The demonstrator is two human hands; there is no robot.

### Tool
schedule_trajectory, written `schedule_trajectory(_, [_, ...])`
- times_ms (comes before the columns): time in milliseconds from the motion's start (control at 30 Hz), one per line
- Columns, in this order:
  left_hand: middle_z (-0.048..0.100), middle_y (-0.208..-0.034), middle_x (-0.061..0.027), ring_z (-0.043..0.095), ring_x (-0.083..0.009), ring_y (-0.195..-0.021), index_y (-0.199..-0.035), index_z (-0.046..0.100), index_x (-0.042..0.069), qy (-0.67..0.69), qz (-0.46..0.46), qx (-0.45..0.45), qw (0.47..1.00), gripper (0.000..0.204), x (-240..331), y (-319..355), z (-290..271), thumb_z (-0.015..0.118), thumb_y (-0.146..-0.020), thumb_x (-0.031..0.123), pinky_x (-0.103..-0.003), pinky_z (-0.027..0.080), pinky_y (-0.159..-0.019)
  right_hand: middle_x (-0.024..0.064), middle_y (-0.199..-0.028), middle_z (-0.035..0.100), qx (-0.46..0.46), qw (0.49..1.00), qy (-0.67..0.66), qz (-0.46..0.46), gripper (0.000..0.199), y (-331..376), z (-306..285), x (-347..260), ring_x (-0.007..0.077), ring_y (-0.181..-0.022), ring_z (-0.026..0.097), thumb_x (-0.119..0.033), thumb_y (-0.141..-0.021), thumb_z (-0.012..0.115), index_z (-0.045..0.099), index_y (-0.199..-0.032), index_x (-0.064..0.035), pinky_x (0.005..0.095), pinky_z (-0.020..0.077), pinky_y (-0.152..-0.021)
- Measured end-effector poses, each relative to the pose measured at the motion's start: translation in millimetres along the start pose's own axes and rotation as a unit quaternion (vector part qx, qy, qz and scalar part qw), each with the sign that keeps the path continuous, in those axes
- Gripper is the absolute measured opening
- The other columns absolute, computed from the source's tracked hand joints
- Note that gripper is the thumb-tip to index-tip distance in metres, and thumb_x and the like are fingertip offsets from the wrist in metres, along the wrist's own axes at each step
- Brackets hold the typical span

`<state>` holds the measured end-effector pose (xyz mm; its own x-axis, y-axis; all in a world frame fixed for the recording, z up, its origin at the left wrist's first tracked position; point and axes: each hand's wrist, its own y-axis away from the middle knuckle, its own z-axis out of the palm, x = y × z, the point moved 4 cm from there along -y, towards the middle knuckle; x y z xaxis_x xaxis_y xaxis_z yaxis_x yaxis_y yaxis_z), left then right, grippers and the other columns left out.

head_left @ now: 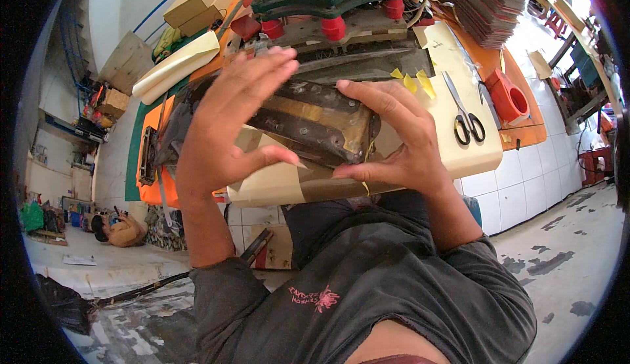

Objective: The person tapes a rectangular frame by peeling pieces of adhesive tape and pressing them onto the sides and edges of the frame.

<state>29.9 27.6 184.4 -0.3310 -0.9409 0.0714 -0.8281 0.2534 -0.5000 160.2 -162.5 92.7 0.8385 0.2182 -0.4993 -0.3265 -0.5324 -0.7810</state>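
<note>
A dark, worn, slab-like block [315, 109] with brown tape strips on its face lies tilted over the work table. My right hand [400, 131] grips its right end, thumb on the near edge and fingers on the far edge. My left hand [226, 131] is raised at the block's left part, fingers stretched and thumb apart, holding nothing. The hand hides part of that end. Under the block is cream paper [262, 190], with a thin yellow strip [367, 183] hanging by its right corner. The block's exact kind cannot be made out.
Black-handled scissors [464, 111], yellow scraps [410, 83] and a red tape dispenser [508, 98] lie to the right. Behind stands a green metal frame [315, 3] with red feet. A tall sheet stack [489, 6] rises far right; a paper roll [176, 67] is left. Another person [121, 228] is far left.
</note>
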Motion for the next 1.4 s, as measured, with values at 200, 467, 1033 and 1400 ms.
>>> schedule_trajectory(200, [0.068,-0.143,-0.0142,0.063,-0.0343,-0.133,-0.141,0.067,0.003,0.033,0.032,-0.053,0.998,0.081,0,-8,20,0.078,-0.081,0.057,-0.048,0.045,-0.116,0.0145,-0.128,0.073,0.013,1.000,-0.005,-0.009,0.092,1,1,0,0.0338,-0.115,0.068,-0.043,-0.064,0.100,0.067,-0.142,-0.0064,0.0439,0.0500,-0.101])
schedule_trajectory(467, [0.072,-0.133,-0.0144,0.069,-0.0350,-0.121,-0.130,0.073,0.001,0.143,0.000,-0.025,0.989,0.065,-2,-10,23,0.088,-0.080,0.039,-0.042,0.053,-0.105,0.0149,-0.140,0.067,0.004,1.000,-0.009,0.014,0.098,8,5,-3,0.0348,-0.123,0.065,-0.043,-0.070,0.098,0.058,-0.150,-0.0048,0.0433,0.0468,-0.106])
schedule_trajectory(1033, [0.075,-0.131,-0.0115,0.069,-0.0330,-0.126,-0.127,0.076,0.004,0.092,0.007,-0.002,0.996,0.063,-4,-6,26,0.082,-0.084,0.050,-0.053,0.043,-0.119,0.0174,-0.121,0.068,0.099,0.988,-0.074,0.099,0.084,19,13,-8,0.0336,-0.114,0.069,-0.039,-0.072,0.099,0.060,-0.134,0.0016,0.0414,0.0540,-0.098])
schedule_trajectory(1400, [0.075,-0.132,-0.0119,0.069,-0.0321,-0.128,-0.126,0.077,0.004,0.084,-0.002,0.006,0.996,0.066,-3,-4,28,0.079,-0.085,0.055,-0.053,0.041,-0.121,0.0148,-0.120,0.068,0.118,0.986,-0.065,0.093,0.082,24,19,-2,0.0345,-0.106,0.067,-0.042,-0.072,0.098,0.062,-0.134,-0.0012,0.0417,0.0508,-0.094])
